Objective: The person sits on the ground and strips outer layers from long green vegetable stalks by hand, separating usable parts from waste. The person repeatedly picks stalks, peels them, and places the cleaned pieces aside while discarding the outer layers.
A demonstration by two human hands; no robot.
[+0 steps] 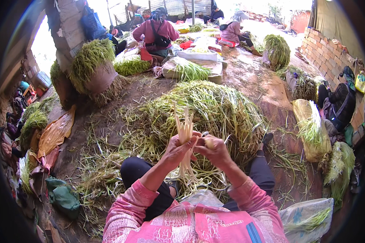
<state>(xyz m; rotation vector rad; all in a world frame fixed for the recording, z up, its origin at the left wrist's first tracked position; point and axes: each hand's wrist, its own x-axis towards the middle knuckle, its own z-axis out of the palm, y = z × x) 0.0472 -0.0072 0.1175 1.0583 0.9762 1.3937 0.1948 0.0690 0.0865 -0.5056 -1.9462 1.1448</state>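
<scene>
A bundle of pale, slender plant stalks (185, 129) stands nearly upright in my left hand (177, 149), which is wrapped around its middle. Loose pale ends (187, 170) hang below the grip. My right hand (214, 152) is right beside it, fingers curled and thumb close to the bundle. A small dark object (205, 133) shows at its fingers; I cannot tell what it is, or whether the fingertips pinch a stalk. Just beyond both hands lies a large heap of long green and yellowing stalks (213, 106). Pale strips are strewn between my legs.
Leaf scraps (103, 179) litter the ground at left, near a green cloth bag (62, 196) and an orange sheet (56, 132). A sack (307, 209) with green stalks lies at lower right. Tied bundles (92, 65) stand farther off. Several people (337, 97) sit around.
</scene>
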